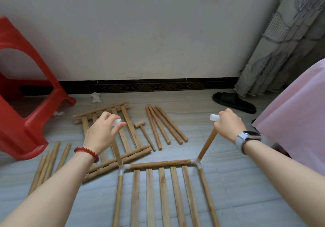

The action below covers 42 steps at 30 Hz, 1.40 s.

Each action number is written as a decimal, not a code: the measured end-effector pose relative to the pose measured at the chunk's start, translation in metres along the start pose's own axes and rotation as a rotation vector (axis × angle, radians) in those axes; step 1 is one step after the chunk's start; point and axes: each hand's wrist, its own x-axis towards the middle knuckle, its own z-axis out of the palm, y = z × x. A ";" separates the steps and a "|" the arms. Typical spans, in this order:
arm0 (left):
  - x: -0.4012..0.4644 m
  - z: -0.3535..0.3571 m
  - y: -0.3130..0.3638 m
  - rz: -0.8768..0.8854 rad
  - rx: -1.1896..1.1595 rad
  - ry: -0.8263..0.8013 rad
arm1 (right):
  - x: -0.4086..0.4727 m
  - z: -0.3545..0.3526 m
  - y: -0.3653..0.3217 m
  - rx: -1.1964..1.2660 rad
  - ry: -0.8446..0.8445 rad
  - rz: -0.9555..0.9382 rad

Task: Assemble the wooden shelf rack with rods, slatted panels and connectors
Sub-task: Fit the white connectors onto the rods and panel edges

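Note:
A slatted panel [163, 188] lies on the floor in front of me, framed by rods with white corner connectors [123, 167]. Two upright rods rise from its far corners. My left hand [102, 131] holds the top of the left upright rod [117, 153] and pinches a white connector [117, 122] on it. My right hand [228, 123] grips the top of the right upright rod [206, 146], where another white connector [214, 117] sticks out of the fist.
A second slatted panel [126, 126] lies behind the left hand. Loose rods lie at centre right [163, 124] and at left [47, 165]. A small wooden mallet [142, 126] lies between them. A red plastic stool [26, 103], a black slipper [232, 102] and pink fabric [295, 121] border the floor.

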 end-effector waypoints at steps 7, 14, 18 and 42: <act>-0.008 0.006 0.001 -0.221 -0.456 0.013 | -0.021 0.011 0.016 0.838 -0.089 0.088; -0.019 0.006 0.004 -0.247 -0.520 0.035 | -0.016 0.020 0.009 0.712 -0.083 0.039; -0.019 0.005 0.003 -0.258 -0.507 0.015 | -0.014 0.015 0.014 0.666 -0.128 0.021; -0.013 0.011 0.024 -0.318 -0.355 0.006 | -0.003 -0.018 -0.006 0.231 0.120 -0.171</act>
